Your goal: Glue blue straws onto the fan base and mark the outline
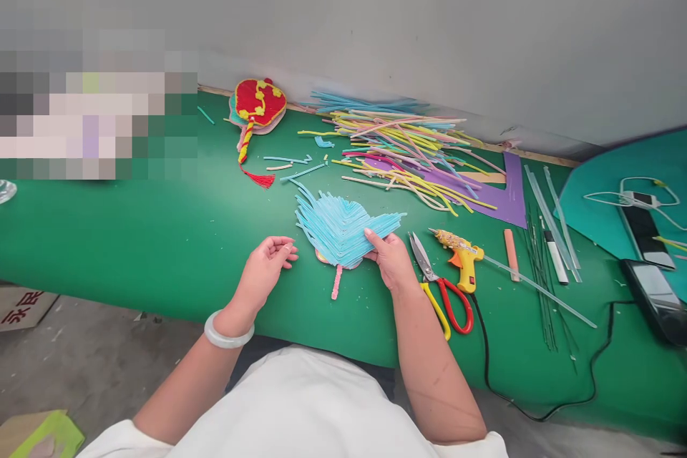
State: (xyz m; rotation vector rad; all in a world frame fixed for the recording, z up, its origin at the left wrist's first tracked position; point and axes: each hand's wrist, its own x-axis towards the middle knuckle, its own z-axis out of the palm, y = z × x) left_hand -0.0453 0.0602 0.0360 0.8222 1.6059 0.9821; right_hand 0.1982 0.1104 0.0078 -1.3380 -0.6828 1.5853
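Pinched between thumb and fingers of my right hand (395, 262), the blue sheet (343, 232) sat over the green table (177, 243). My left hand (265, 268), loosely curled, held nothing just beside it. Red characters (20, 306) at lower left were not surely legible.

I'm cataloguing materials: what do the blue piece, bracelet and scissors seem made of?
The blue piece looks like matte chenille stems, from its soft parallel strands. The bracelet is smooth and glossy: perhaps stone, possibly glass or plastic. On the scissors, shiny grey blades suggest steel; smooth red and yellow handles seem plastic.
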